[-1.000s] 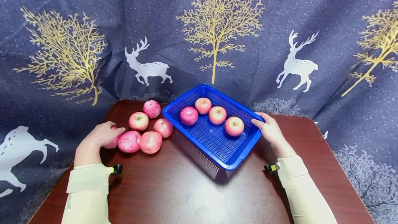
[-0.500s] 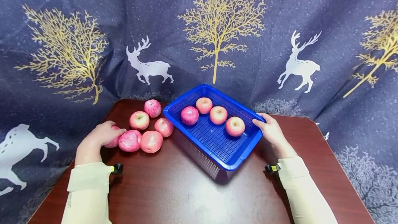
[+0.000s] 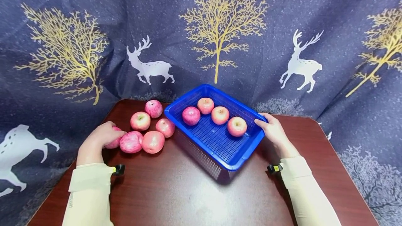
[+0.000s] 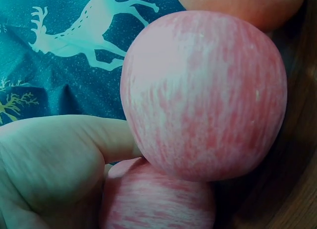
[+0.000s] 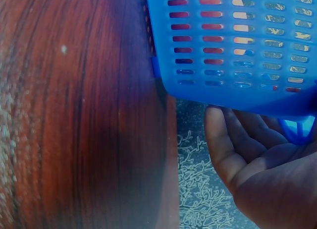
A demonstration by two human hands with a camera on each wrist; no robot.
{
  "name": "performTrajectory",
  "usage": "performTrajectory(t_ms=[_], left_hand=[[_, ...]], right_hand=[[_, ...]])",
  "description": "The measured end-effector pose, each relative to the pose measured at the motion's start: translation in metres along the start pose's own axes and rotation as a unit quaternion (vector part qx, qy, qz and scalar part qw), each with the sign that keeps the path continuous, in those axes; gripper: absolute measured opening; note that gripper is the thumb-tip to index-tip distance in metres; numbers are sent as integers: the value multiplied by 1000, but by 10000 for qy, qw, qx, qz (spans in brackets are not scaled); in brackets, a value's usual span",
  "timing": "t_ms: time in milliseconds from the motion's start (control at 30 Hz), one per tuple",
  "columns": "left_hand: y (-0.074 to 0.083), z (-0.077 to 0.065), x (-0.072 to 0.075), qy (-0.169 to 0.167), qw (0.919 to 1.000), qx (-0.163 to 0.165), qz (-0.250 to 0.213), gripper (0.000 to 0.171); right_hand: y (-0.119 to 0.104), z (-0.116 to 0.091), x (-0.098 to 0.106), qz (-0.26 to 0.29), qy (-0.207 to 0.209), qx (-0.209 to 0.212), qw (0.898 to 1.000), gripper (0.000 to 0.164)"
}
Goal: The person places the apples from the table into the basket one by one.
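Observation:
My left hand [image 3: 102, 138] grips the leftmost red apple [image 3: 113, 143] on the table, its palm covering much of the fruit. A larger striped apple [image 4: 203, 95] sits right beside the thumb in the left wrist view, with the gripped apple [image 4: 158, 199] partly hidden below it. At the other side, my right hand [image 3: 274, 133] holds the rim of a blue perforated plastic basket [image 3: 201, 149], thumb over the edge and fingers beneath. In the right wrist view those fingers [image 5: 220, 130] curl under the rim. Several apples [image 3: 220, 115] lie inside the basket.
More apples [image 3: 153, 142] cluster on the brown table [image 3: 176, 191] between the left hand and the basket. A dark blue cloth [image 3: 238, 69] printed with trees and deer hangs behind the table's far edge.

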State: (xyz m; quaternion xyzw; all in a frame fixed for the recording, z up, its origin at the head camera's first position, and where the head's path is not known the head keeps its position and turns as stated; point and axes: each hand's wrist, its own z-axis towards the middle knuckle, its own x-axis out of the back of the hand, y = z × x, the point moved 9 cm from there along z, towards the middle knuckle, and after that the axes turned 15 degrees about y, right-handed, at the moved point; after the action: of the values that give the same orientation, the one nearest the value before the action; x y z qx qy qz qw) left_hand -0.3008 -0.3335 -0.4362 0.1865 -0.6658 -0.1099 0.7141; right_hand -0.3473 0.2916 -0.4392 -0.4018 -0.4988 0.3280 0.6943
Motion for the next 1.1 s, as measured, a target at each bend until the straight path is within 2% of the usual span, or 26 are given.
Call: performTrajectory(t_ms=[100, 167, 367, 533, 867, 1100], left_hand=[[-1, 0, 1, 76, 9999, -68, -45, 63], [-2, 0, 2, 131, 9999, -46, -17, 62], [-7, -2, 13, 377, 9988, 238, 207, 72], [-5, -3, 23, 724, 9965, 336, 245, 72], [-1, -4, 35, 1086, 9926, 540, 58, 73], [6, -4, 44, 1572, 9837, 851, -184, 76]], right_hand=[[0, 0, -1, -22, -14, 15, 10000, 39], [0, -1, -1, -7, -7, 19, 10000, 38], [-1, -1, -1, 20, 25, 39, 10000, 36], [-1, -1, 0, 62, 9, 8, 10000, 37], [0, 0, -1, 85, -41, -36, 9999, 38], [0, 0, -1, 43, -49, -38, 10000, 39]])
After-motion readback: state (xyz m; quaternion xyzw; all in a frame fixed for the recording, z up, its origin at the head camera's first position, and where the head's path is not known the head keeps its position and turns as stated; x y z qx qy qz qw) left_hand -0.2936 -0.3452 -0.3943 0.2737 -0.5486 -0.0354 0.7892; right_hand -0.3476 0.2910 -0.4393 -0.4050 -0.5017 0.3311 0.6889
